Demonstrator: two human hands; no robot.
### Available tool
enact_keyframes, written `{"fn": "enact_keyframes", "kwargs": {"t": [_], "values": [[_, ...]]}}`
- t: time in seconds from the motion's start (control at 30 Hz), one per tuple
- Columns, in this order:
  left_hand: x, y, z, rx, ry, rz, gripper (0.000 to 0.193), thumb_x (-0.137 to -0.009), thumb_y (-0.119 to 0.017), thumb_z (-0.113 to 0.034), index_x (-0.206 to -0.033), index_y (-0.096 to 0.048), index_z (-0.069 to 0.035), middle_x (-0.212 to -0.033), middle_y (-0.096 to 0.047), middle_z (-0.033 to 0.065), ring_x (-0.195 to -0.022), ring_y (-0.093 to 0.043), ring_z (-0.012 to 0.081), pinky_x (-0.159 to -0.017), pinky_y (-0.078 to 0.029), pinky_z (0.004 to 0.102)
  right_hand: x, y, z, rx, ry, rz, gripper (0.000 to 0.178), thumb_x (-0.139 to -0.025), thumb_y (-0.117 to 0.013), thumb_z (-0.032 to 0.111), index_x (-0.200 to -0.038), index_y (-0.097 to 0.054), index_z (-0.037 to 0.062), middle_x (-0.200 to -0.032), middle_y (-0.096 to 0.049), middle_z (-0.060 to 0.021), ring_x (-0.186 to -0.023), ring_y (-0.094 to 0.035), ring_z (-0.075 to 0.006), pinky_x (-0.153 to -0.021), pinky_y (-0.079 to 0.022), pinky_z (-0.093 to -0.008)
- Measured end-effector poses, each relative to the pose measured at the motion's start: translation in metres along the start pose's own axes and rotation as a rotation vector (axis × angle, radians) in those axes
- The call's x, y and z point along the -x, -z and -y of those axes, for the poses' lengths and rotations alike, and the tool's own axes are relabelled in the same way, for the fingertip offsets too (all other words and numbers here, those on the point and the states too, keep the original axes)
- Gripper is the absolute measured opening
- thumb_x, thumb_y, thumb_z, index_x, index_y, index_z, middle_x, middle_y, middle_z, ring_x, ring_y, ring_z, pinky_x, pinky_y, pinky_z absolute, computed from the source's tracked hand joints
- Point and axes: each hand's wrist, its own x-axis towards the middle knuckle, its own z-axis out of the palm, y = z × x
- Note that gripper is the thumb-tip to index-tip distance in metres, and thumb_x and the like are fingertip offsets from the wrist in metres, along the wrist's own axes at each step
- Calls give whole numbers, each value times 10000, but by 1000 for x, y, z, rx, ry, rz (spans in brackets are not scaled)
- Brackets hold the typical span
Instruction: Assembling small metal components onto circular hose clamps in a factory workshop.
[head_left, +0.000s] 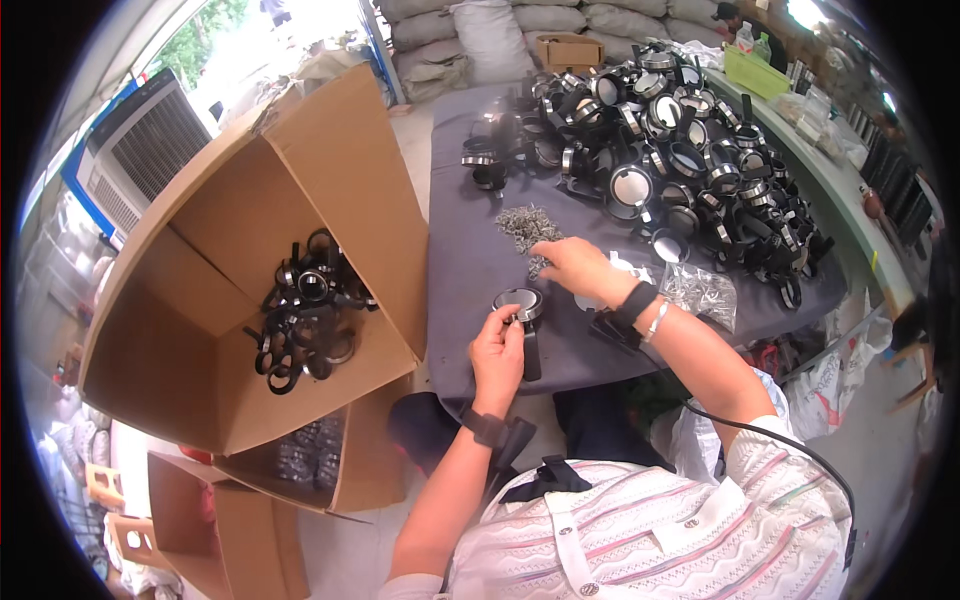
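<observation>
My left hand grips a black-handled magnifier with a round silver-rimmed lens, held over the near edge of the grey cloth table. My right hand reaches forward, fingers down on a small heap of tiny silver metal parts. A big pile of the same black magnifiers covers the far right of the table. A clear bag of small parts lies just right of my right wrist.
A large open cardboard box at my left holds several finished magnifiers. Smaller boxes sit below it. Grey sacks line the back; a green bench with clutter runs along the right.
</observation>
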Motion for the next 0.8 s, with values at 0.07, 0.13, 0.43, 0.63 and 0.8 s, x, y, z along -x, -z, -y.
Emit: {"fn": "enact_keyframes", "kwargs": {"t": [0.07, 0.13, 0.43, 0.63, 0.8], "values": [[0, 0, 1, 44, -32, 16, 171, -876, -543, -44, -1028, -621, -36, -596, -443, -69, -550, -388, 14, -510, -347, 190, -12, -10, 4, 65, 2, 83, 203, -754, -648, 132, -937, -620, 48, -820, -647, -163, -779, -623, -341, -700, -489, -404], [0, 0, 2, 47, -33, 10, 171, -877, -542, -43, -1029, -620, -35, -591, -437, -70, -546, -384, 14, -509, -345, 190, -23, -15, 4, 79, -61, 162, 168, -761, -666, 112, -897, -605, 35, -795, -640, -163, -781, -612, -359, -692, -479, -415], [-4, 3, 12, -41, -84, 50, 184, -906, -514, -74, -1061, -610, -50, -679, -510, -53, -465, -399, 8, -400, -328, 192, -37, 6, -19, -95, 24, -86, 90, -744, -614, 44, -828, -639, 24, -771, -644, -142, -730, -618, -282, -675, -478, -348], [-3, 2, 11, -23, -101, 52, 196, -904, -511, -68, -1073, -605, -39, -750, -531, -40, -493, -410, 7, -413, -347, 187, -26, 11, -11, 34, -129, 87, 123, -768, -584, 93, -855, -660, 52, -836, -656, -148, -796, -621, -334, -711, -489, -411], [-1, 3, 10, -67, -73, 39, 200, -879, -522, -61, -1055, -613, -34, -729, -580, 0, -564, -476, 44, -506, -401, 221, -47, -10, 0, 139, 100, -21, 126, -803, -547, 147, -796, -628, 52, -815, -640, -170, -795, -621, -362, -697, -488, -463]]}}
